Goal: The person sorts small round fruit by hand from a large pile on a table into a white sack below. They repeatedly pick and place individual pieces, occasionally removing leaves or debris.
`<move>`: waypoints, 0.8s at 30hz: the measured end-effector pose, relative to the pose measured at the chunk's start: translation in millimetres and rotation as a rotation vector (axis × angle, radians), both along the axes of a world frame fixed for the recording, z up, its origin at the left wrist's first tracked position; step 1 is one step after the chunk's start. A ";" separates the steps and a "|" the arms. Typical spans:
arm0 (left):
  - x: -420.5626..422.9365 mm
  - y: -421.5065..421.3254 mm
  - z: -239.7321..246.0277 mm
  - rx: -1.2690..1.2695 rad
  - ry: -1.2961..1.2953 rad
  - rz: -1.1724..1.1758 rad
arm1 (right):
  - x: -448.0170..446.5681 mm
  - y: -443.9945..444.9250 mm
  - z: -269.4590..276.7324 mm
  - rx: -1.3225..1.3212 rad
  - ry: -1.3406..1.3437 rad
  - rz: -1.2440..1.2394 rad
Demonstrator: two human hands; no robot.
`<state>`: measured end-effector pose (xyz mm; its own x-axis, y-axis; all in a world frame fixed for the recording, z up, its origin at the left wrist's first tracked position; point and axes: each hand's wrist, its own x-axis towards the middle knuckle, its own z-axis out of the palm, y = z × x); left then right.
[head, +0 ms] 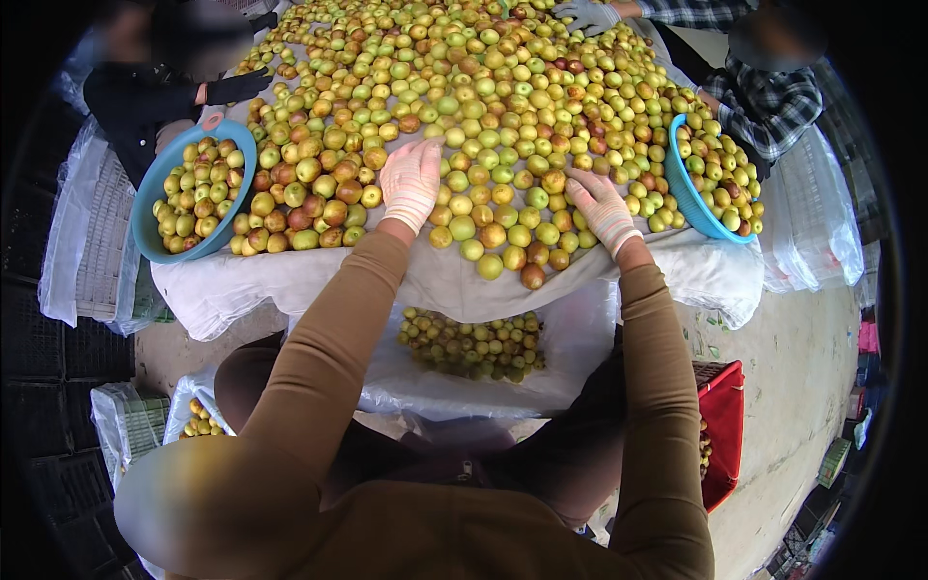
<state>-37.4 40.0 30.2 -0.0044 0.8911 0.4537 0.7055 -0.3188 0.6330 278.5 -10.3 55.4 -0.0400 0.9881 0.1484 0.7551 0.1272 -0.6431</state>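
Observation:
My left hand [412, 181], in a striped, light-coloured glove, rests among jujubes on the cloth-covered table. Its palm side faces right, against a loose group of green and brown-blotched jujubes [500, 214]; whether its hidden fingers pinch one cannot be seen. On the other side of that group, my right hand [603, 210] wears a similar glove. Its fingers lie spread at the fruit's edge, with nothing gripped. Bare cloth [428, 272] shows below my left hand. A browner heap of jujubes [312, 185] lies left of it.
Blue plastic baskets of jujubes stand at left [145, 217] and right [689, 174]. Below the table edge, a plastic-lined container [580, 326] holds more fruit. A red crate [725, 435] stands on the floor at right. Co-workers' gloved hands reach in at left [239, 87] and top right [589, 16].

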 end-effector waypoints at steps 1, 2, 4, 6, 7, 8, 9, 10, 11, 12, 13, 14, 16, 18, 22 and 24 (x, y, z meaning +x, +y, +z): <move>0.1 -2.4 1.5 0.006 0.022 -0.032 | -4.3 -0.2 0.9 -0.021 -0.010 -0.007; 0.3 -4.8 3.0 -0.002 0.033 -0.082 | -9.4 -0.6 1.6 -0.042 -0.020 -0.013; 2.7 -12.0 2.8 0.010 0.022 -0.151 | -20.7 -6.1 8.1 -0.042 -0.009 -0.008; 4.5 -18.9 3.7 0.002 0.000 -0.172 | -28.6 -9.2 5.7 -0.031 0.015 0.001; 6.0 -23.1 7.0 0.000 -0.011 -0.184 | -32.2 -10.9 6.2 -0.024 0.027 0.005; 7.4 -31.5 8.6 -0.023 -0.071 -0.222 | -34.8 -14.6 7.4 -0.044 0.006 0.026; 9.6 -35.3 8.0 -0.024 -0.088 -0.156 | -39.4 -18.4 8.8 -0.039 -0.012 0.045; 8.3 -40.0 7.7 -0.059 -0.102 -0.191 | -42.3 -19.9 6.5 -0.041 -0.003 0.066; 6.9 -44.5 7.5 -0.095 -0.115 -0.225 | -45.4 -21.9 5.1 -0.043 0.006 0.087; 8.6 -48.6 10.0 -0.131 -0.152 -0.256 | -52.4 -29.6 7.7 -0.077 0.029 0.084; 10.6 -54.3 11.8 -0.104 -0.189 -0.326 | -58.2 -35.8 13.5 -0.124 0.009 0.106; 12.1 -60.2 13.5 -0.139 -0.161 -0.341 | -64.0 -42.0 17.6 -0.135 0.005 0.107; 14.3 -69.9 15.6 -0.190 -0.155 -0.366 | -74.7 -54.4 27.1 -0.172 0.014 0.115; 17.1 -84.7 16.0 -0.266 -0.254 -0.341 | -81.9 -63.8 24.2 -0.172 0.010 0.140; 28.2 -113.3 19.0 -0.287 -0.373 -0.353 | -87.2 -82.2 23.3 -0.143 0.048 0.165; 29.0 -125.2 24.9 -0.386 -0.506 -0.352 | -86.0 -89.1 18.6 -0.147 0.093 0.170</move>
